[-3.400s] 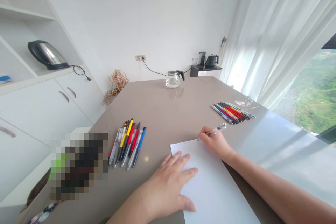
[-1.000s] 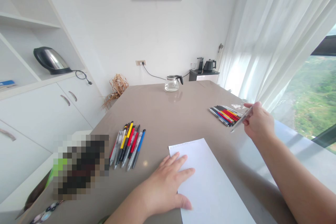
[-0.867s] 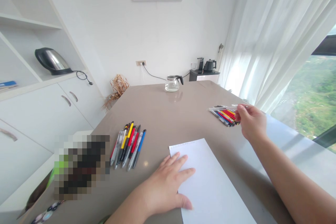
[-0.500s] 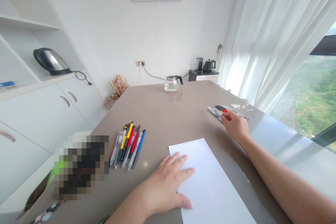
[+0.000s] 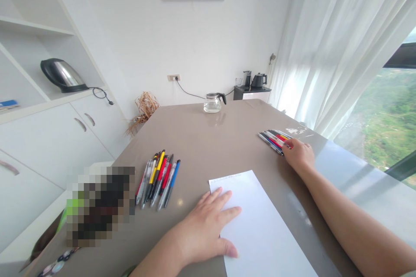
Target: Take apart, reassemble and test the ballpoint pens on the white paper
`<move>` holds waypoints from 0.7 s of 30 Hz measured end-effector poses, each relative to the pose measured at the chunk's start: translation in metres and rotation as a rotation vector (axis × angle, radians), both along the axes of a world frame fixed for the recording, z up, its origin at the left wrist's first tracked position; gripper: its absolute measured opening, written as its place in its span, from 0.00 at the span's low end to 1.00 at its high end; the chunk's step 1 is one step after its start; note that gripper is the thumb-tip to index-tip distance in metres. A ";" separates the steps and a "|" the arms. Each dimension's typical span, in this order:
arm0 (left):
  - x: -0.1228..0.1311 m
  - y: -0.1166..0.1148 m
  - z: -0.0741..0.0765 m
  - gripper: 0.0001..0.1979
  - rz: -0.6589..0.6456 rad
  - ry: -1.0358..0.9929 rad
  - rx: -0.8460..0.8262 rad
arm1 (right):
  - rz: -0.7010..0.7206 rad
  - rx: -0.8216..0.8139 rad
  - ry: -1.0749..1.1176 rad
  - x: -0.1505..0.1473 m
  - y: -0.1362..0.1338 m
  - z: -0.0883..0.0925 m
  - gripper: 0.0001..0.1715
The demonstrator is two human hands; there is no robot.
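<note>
My left hand (image 5: 208, 227) lies flat with spread fingers on the left side of a white sheet of paper (image 5: 260, 225). A line of faint small writing runs along the sheet's top edge. My right hand (image 5: 299, 152) reaches to a row of pens (image 5: 273, 138) at the table's right side. Its fingers are closed at the near end of the row, on a pen whose tip is partly hidden. Black, blue, white, red and yellow barrels show side by side there. Left of the paper lies a second group of pens (image 5: 159, 179), mixed red, yellow, clear and blue.
A glass pot (image 5: 212, 104) with clear liquid stands at the brown table's (image 5: 195, 138) far edge. White scraps (image 5: 296, 130) lie beyond the right pens. A blurred-out patch (image 5: 104, 205) covers something at the left edge, beside a beaded strap (image 5: 58, 264).
My right hand has shifted slightly right along the pens, uncovering more barrels, among them blue and red ones. My left hand and the paper stay in place.
</note>
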State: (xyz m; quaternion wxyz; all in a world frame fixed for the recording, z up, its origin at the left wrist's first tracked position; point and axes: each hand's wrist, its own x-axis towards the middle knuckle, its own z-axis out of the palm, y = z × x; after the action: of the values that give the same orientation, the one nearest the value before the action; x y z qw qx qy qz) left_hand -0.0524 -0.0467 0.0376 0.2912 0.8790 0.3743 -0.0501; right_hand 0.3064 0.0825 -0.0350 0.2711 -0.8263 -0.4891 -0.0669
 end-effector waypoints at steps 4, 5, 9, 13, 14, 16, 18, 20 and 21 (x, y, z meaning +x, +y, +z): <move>-0.001 0.000 -0.002 0.36 0.003 -0.016 0.001 | 0.033 0.006 -0.006 0.004 0.001 -0.003 0.18; -0.001 0.000 -0.002 0.36 0.004 -0.017 0.001 | 0.041 0.012 -0.008 0.004 0.001 -0.004 0.18; -0.001 0.000 -0.002 0.36 0.008 -0.021 -0.003 | 0.055 0.035 -0.017 0.006 0.002 -0.007 0.18; -0.001 0.000 0.000 0.36 0.005 -0.012 0.005 | 0.048 0.027 -0.017 0.006 0.003 -0.008 0.19; -0.001 0.000 0.000 0.36 0.004 -0.008 0.006 | 0.048 0.023 -0.015 0.006 0.003 -0.008 0.18; 0.000 0.000 0.000 0.36 0.006 -0.007 0.005 | 0.045 0.016 -0.009 0.007 0.003 -0.009 0.18; 0.000 0.000 0.000 0.36 0.007 -0.010 0.002 | 0.042 0.012 -0.005 0.007 0.004 -0.009 0.18; 0.000 0.000 0.000 0.36 0.006 -0.008 0.002 | 0.042 0.012 0.001 0.007 0.004 -0.009 0.18; 0.000 -0.001 -0.001 0.36 0.003 -0.006 0.004 | 0.046 0.012 0.004 0.007 0.004 -0.008 0.18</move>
State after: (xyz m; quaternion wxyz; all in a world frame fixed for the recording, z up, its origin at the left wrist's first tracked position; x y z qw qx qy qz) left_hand -0.0525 -0.0472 0.0371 0.2905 0.8792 0.3748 -0.0465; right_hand 0.3134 0.0861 -0.0433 0.2785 -0.8134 -0.5069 -0.0623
